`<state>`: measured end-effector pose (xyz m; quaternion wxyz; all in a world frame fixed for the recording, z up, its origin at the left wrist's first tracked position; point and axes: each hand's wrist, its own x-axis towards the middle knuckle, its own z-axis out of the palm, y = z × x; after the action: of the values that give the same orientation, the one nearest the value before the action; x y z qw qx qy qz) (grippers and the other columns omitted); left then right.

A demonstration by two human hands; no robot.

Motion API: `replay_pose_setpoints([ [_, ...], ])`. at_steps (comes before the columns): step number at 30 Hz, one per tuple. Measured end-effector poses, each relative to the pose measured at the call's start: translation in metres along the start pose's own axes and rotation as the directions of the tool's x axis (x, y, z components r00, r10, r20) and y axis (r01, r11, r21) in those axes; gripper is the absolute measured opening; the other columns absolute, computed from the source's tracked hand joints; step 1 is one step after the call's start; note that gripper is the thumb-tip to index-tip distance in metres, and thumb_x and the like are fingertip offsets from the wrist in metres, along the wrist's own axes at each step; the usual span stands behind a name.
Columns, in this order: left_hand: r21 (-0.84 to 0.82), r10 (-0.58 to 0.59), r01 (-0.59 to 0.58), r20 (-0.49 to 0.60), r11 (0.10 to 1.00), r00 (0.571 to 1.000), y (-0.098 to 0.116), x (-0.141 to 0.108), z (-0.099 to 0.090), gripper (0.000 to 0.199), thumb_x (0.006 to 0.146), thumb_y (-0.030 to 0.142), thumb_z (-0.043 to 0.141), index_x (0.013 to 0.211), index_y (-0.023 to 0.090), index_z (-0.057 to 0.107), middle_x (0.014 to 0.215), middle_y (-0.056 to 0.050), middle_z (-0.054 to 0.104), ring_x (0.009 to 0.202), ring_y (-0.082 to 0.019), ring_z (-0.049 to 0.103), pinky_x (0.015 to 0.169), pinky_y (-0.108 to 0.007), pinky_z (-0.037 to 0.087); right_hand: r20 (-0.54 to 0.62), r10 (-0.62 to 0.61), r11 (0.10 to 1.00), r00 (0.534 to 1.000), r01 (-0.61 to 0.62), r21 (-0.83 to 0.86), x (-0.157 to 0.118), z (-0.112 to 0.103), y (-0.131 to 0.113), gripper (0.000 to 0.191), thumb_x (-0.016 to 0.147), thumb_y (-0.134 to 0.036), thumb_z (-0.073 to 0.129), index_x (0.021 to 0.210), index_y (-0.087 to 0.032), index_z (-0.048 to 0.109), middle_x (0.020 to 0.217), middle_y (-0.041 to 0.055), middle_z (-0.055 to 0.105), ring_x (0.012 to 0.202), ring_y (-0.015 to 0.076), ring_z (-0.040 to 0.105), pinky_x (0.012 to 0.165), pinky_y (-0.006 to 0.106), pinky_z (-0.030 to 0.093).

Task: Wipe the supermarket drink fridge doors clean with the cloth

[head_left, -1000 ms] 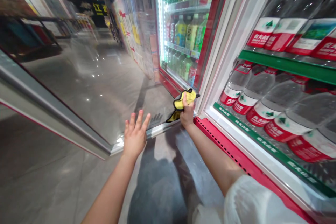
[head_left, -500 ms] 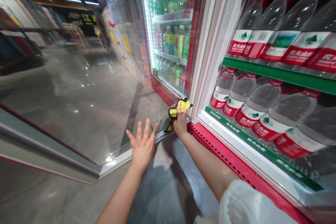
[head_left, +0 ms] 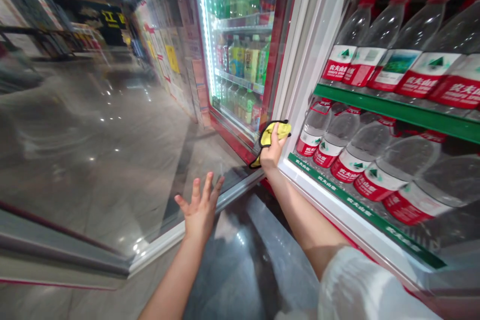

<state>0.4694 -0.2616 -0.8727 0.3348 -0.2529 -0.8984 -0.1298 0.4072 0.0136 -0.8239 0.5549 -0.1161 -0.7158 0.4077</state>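
Note:
A yellow cloth with black edging [head_left: 267,136] is bunched in my right hand [head_left: 272,152], which holds it at the hinge-side edge of the open glass door [head_left: 150,160], beside the fridge frame. My left hand [head_left: 201,210] has its fingers spread and holds nothing; it is at the lower part of the door glass, just above the pale bottom rail [head_left: 228,199]. Whether its fingertips touch the glass, I cannot tell.
At the right, the open fridge has a green-edged shelf [head_left: 397,110] and several large water bottles [head_left: 347,155] with red caps. Beyond the glass stand a second drinks fridge [head_left: 240,80] and stacked boxes [head_left: 168,60].
My right hand has moved up and to the right with the cloth, closer to the fridge frame. My left hand stays spread, slightly further left. The view has shifted a little.

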Motion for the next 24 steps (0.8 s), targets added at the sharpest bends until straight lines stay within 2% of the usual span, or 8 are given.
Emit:
replay_pose_setpoints([
  [4, 0.019, 0.036, -0.036, -0.038, 0.999, 0.999, -0.004, 0.001, 0.006, 0.076, 0.098, 0.002, 0.042, 0.153, 0.051, 0.020, 0.161, -0.008, 0.039, 0.157, -0.032, 0.013, 0.105, -0.083, -0.012, 0.092, 0.132, 0.991, 0.987, -0.133, 0.013, -0.034, -0.009, 0.010, 0.097, 0.064, -0.007, 0.042, 0.160, -0.018, 0.033, 0.159, 0.0139, 0.036, 0.155, 0.0253, 0.025, 0.125, 0.049, 0.025],
  [6, 0.022, 0.059, -0.058, -0.046, 0.998, 0.997, -0.006, 0.001, 0.007, 0.077, 0.098, -0.001, 0.038, 0.153, 0.050, 0.021, 0.160, -0.008, 0.039, 0.157, -0.030, 0.014, 0.106, -0.082, -0.012, 0.129, 0.153, 0.988, 0.980, -0.156, 0.012, -0.038, -0.012, 0.014, 0.098, 0.063, -0.006, 0.043, 0.160, -0.017, 0.033, 0.157, 0.0152, 0.040, 0.154, 0.0265, 0.029, 0.124, 0.050, 0.027],
  [8, 0.017, 0.065, -0.064, -0.053, 0.998, 0.996, -0.006, 0.002, 0.007, 0.079, 0.097, -0.004, 0.035, 0.153, 0.050, 0.021, 0.160, -0.008, 0.039, 0.157, -0.029, 0.014, 0.106, -0.082, -0.011, 0.118, 0.098, 0.995, 0.988, -0.098, -0.006, -0.021, -0.015, 0.010, 0.098, 0.063, -0.006, 0.043, 0.160, -0.018, 0.034, 0.158, 0.0148, 0.040, 0.153, 0.0263, 0.030, 0.124, 0.050, 0.027],
  [12, -0.019, 0.051, -0.053, -0.071, 0.998, 0.996, -0.004, 0.002, 0.007, 0.080, 0.096, -0.005, 0.035, 0.153, 0.050, 0.023, 0.160, -0.008, 0.040, 0.157, -0.029, 0.012, 0.106, -0.081, -0.014, 0.094, -0.121, 0.990, 0.988, 0.127, -0.059, 0.041, -0.021, -0.006, 0.097, 0.066, -0.003, 0.041, 0.160, -0.023, 0.033, 0.160, 0.0101, 0.035, 0.155, 0.0212, 0.027, 0.126, 0.045, 0.026],
  [15, -0.059, 0.045, -0.050, -0.082, 0.997, 0.996, -0.002, 0.002, 0.009, 0.078, 0.097, -0.003, 0.037, 0.152, 0.051, 0.024, 0.160, -0.008, 0.041, 0.158, -0.029, 0.009, 0.106, -0.080, -0.016, 0.118, -0.164, 0.983, 0.979, 0.172, -0.061, 0.051, -0.023, -0.002, 0.092, 0.069, -0.003, 0.040, 0.158, -0.023, 0.038, 0.158, 0.0094, 0.036, 0.153, 0.0192, 0.030, 0.126, 0.043, 0.025],
  [19, -0.073, 0.047, -0.053, -0.074, 0.996, 0.996, -0.001, 0.000, 0.010, 0.080, 0.096, -0.003, 0.038, 0.153, 0.051, 0.024, 0.161, -0.008, 0.040, 0.158, -0.028, 0.008, 0.105, -0.079, -0.018, 0.151, -0.022, 0.999, 0.988, 0.026, -0.020, -0.008, -0.019, 0.030, 0.088, 0.068, -0.004, 0.042, 0.155, -0.020, 0.045, 0.158, 0.0118, 0.038, 0.153, 0.0232, 0.030, 0.125, 0.046, 0.026],
  [22, -0.078, 0.044, -0.049, -0.065, 0.996, 0.997, -0.002, -0.001, 0.008, 0.081, 0.095, -0.004, 0.037, 0.154, 0.050, 0.025, 0.162, -0.008, 0.038, 0.158, -0.027, 0.009, 0.106, -0.078, -0.019, 0.189, 0.107, 0.994, 0.976, -0.109, 0.000, -0.060, -0.014, 0.054, 0.085, 0.068, -0.005, 0.042, 0.152, -0.018, 0.048, 0.156, 0.0126, 0.042, 0.152, 0.0245, 0.032, 0.125, 0.048, 0.027],
  [24, -0.092, 0.046, -0.051, -0.053, 0.994, 0.998, -0.002, -0.001, 0.006, 0.080, 0.096, -0.003, 0.037, 0.154, 0.050, 0.025, 0.162, -0.007, 0.037, 0.158, -0.027, 0.009, 0.106, -0.077, -0.020, 0.203, 0.145, 0.989, 0.968, -0.149, 0.002, -0.082, -0.011, 0.063, 0.083, 0.068, -0.007, 0.042, 0.150, -0.016, 0.051, 0.155, 0.0132, 0.044, 0.151, 0.0250, 0.034, 0.125, 0.049, 0.027],
])
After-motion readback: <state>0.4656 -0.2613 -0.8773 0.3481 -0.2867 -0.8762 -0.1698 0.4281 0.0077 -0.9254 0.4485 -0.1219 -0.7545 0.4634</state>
